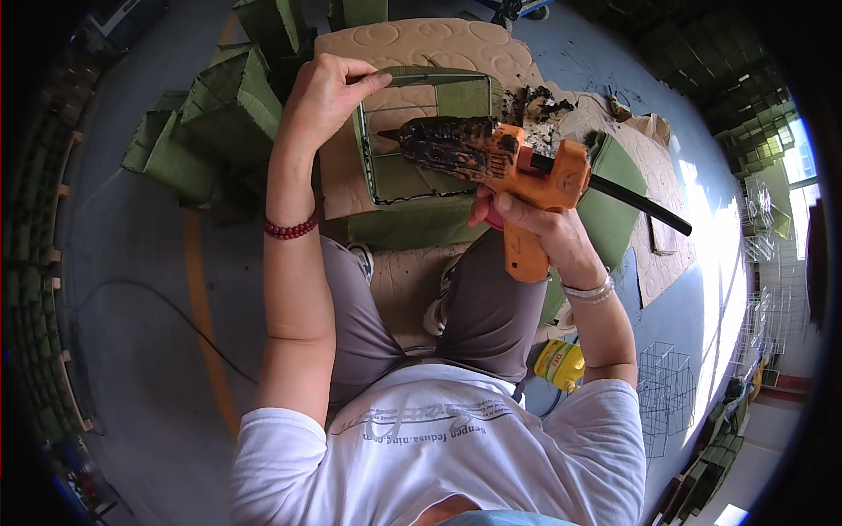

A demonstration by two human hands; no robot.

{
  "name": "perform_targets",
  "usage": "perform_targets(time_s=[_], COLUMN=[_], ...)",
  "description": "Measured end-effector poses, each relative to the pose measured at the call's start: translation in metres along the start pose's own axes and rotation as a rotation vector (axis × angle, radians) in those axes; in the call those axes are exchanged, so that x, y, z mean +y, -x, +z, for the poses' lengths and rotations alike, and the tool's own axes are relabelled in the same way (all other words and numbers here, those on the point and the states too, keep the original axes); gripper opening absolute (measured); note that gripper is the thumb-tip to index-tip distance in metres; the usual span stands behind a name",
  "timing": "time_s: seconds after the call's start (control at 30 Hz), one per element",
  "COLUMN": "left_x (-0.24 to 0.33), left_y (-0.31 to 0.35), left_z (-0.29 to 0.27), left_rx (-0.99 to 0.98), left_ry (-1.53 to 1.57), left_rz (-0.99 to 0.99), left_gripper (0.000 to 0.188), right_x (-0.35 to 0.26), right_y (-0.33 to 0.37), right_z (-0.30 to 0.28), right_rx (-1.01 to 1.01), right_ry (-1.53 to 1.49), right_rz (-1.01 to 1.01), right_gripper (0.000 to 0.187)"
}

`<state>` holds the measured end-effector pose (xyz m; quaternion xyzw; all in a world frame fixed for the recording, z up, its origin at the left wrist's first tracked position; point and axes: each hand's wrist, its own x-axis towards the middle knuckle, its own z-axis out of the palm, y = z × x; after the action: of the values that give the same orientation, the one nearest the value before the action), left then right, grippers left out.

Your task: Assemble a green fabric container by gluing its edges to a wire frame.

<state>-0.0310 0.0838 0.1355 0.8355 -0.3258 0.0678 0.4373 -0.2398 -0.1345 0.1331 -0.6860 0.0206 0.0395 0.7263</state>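
My right hand (pixel 545 230) is wrapped round the handle of an orange hot glue gun (pixel 524 175). Dark residue coats the gun's front, and a black glue stick (pixel 640 205) sticks out of its back. Its nozzle points left, over the opening of a wire-framed green fabric box (pixel 412 221) in front of my knees. My left hand (pixel 326 95) pinches the box's far left top edge, thumb and fingers closed on the green fabric and wire rim. Black glue shows along the near rim. The gun hides part of the box's right side.
Brown cardboard (pixel 421 37) lies beneath the box, with black glue smears (pixel 545 110) at right. Several green fabric boxes (pixel 224 110) stand at left. A yellow jug (pixel 560 365) and wire frames (pixel 664 386) are at my right. A black cable (pixel 189 314) crosses the floor at left.
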Motion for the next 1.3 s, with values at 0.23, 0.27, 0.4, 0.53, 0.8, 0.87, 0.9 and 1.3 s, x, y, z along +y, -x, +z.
perform_targets(time_s=[0.23, 0.27, 0.4, 0.53, 0.8, 0.87, 0.9, 1.3], left_x=[0.001, 0.001, 0.000, -0.006, -0.003, -0.002, -0.002, -0.004], left_y=[0.002, 0.002, 0.003, 0.002, 0.002, 0.002, 0.001, -0.001], left_z=[-0.003, -0.002, -0.002, 0.001, 0.000, 0.001, 0.001, 0.000], left_rx=[-0.006, 0.000, 0.010, 0.035, 0.025, 0.010, 0.008, 0.020], left_ry=[-0.021, -0.012, -0.006, 0.008, 0.000, -0.013, -0.012, -0.002], left_rz=[-0.015, -0.016, -0.013, 0.055, 0.035, 0.017, 0.017, 0.023], left_gripper=[0.027, 0.027, 0.027, 0.030, 0.030, 0.029, 0.029, 0.027], right_x=[-0.004, -0.003, 0.000, -0.002, -0.006, -0.007, -0.008, -0.012], right_y=[-0.010, -0.011, -0.014, -0.014, -0.016, -0.017, -0.017, -0.021], right_z=[0.013, 0.012, 0.011, 0.011, 0.009, 0.009, 0.010, 0.009], right_rx=[-0.022, -0.015, -0.009, -0.015, -0.004, -0.003, -0.004, -0.005], right_ry=[0.027, 0.045, 0.027, 0.010, 0.000, 0.007, 0.013, 0.056], right_rz=[0.012, 0.010, 0.005, 0.013, 0.026, 0.019, 0.011, -0.003], right_gripper=[0.028, 0.028, 0.028, 0.028, 0.033, 0.032, 0.032, 0.029])
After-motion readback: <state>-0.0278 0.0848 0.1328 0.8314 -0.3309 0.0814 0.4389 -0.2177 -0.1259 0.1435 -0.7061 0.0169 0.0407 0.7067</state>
